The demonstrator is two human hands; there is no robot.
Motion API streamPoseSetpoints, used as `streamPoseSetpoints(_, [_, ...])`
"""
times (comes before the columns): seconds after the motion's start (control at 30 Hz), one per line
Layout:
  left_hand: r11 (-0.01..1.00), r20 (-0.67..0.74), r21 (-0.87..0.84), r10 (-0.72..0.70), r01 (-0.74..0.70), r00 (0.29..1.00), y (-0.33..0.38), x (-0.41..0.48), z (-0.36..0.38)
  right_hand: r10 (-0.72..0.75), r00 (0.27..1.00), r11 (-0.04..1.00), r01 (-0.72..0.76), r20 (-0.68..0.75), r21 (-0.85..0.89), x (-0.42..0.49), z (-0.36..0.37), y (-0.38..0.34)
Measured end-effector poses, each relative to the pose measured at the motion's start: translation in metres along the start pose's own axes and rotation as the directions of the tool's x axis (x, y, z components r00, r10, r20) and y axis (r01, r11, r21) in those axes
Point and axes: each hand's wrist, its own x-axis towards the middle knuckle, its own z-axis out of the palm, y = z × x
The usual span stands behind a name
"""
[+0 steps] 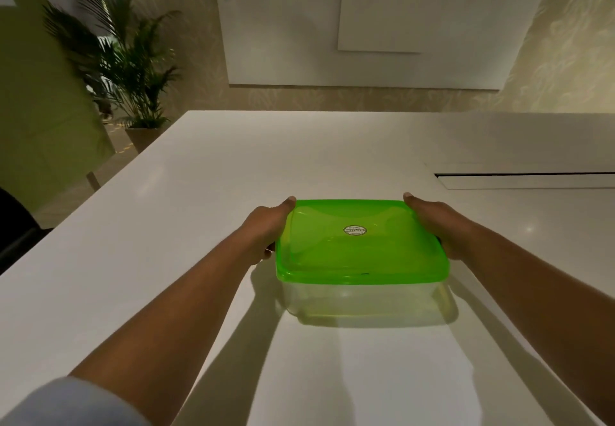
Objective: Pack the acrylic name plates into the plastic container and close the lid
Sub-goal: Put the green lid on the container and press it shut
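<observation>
A clear plastic container [366,302] stands on the white table [199,192] in front of me, with its green lid [359,245] sitting flat on top. An oval sticker marks the middle of the lid. My left hand [266,229] grips the container's left side, thumb along the lid's edge. My right hand [436,222] grips the right side in the same way. Through the clear wall I cannot make out any acrylic name plates, and none lie on the table.
A narrow slot with a flap [525,177] is set into the table at the right. A potted palm [129,69] stands on the floor beyond the table's far left corner. A dark chair [13,225] sits at the left edge.
</observation>
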Motion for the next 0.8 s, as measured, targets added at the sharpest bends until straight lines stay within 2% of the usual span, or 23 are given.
streamPoseSetpoints(0.2, [0.995,0.025,-0.088,0.040,-0.038,0.999,-0.004,0.010,0.000,-0.013,1.000,1.000,0.013,0.028,-0.002,0.004,-0.003,0.001])
streamPoseSetpoints(0.53, [0.981,-0.034,-0.193,0.015,-0.021,0.999,-0.009,0.000,0.003,-0.047,0.995,0.998,0.044,-0.084,-0.033,-0.002,0.002,0.004])
streamPoseSetpoints(0.8, [0.978,-0.011,-0.138,0.160,-0.160,0.987,-0.024,-0.003,-0.009,-0.057,0.985,0.989,0.033,-0.165,-0.142,-0.005,0.000,0.003])
